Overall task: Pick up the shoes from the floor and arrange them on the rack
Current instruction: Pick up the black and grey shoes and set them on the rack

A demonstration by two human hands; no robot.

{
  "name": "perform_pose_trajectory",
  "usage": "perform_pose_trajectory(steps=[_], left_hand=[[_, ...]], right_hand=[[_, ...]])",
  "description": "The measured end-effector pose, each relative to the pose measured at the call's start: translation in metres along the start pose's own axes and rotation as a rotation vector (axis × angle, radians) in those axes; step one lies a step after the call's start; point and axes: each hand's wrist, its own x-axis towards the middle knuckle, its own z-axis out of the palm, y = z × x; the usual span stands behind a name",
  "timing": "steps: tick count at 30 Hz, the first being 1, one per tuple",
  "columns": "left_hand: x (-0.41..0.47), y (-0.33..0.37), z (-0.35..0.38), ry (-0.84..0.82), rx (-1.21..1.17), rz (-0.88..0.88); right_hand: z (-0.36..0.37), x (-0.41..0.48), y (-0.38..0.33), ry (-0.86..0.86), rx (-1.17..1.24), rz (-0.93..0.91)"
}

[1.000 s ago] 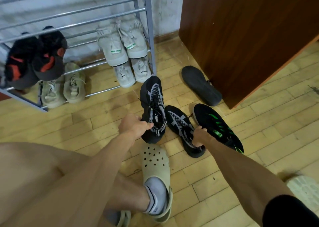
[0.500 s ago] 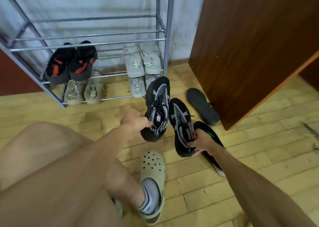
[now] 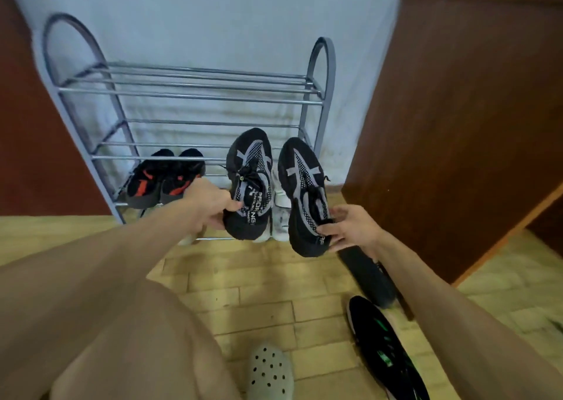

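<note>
My left hand grips a black and grey sneaker by its heel, held up in the air in front of the grey metal shoe rack. My right hand grips the matching sneaker by its heel, just to the right of the first. Both toes point up toward the rack's middle shelves. A black and orange pair sits on a lower shelf at the left. White shoes show partly behind the held pair. On the floor lie a black and green shoe and a plain black shoe.
A brown wooden panel stands close at the right of the rack. A dark red surface flanks the left. My knee fills the lower left, and my foot in a grey perforated clog rests on the wooden floor.
Both hands have lifted the black and grey sneakers off the floor and up toward the rack. The view has tilted up, so the whole rack now shows.
</note>
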Motion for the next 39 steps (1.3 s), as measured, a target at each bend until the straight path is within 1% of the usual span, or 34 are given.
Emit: perform_pose_trajectory(steps=[3,6,9,13,19,24,26,29,32,34,36,39], left_hand=[[0.019,0.009,-0.009,-0.006,-0.010,-0.021],[0.046,0.023,-0.018,0.014,-0.012,-0.008],[0.080,0.040,-0.025,0.021,-0.066,0.014],[0.129,0.059,-0.032,0.045,-0.078,0.045],[0.194,0.072,-0.013,0.041,-0.106,0.072],[0.230,0.070,0.005,0.084,-0.112,0.108],[0.240,0.063,0.012,0.097,-0.165,0.118],[0.242,0.056,0.020,0.089,-0.133,0.143],[0.219,0.061,0.022,0.007,-0.041,0.145],[0.202,0.062,0.024,-0.022,0.000,0.158],[0.181,0.064,0.026,-0.008,0.022,0.202],[0.142,0.067,0.038,0.028,0.044,0.260]], right_hand=[[0.007,0.022,-0.027,-0.012,0.068,-0.019],[0.012,0.052,-0.055,0.017,0.148,-0.015],[0.016,0.091,-0.080,0.080,0.179,-0.005],[0.021,0.145,-0.101,0.197,0.174,-0.007],[0.030,0.208,-0.100,0.389,0.049,-0.056],[0.037,0.238,-0.089,0.598,0.075,-0.094],[0.039,0.241,-0.085,0.633,0.046,-0.108],[0.040,0.239,-0.086,0.624,-0.003,-0.108],[0.037,0.229,-0.086,0.581,-0.060,-0.111],[0.035,0.211,-0.082,0.511,-0.154,-0.144],[0.030,0.189,-0.077,0.440,-0.229,-0.171],[0.014,0.153,-0.062,0.346,-0.248,-0.173]])
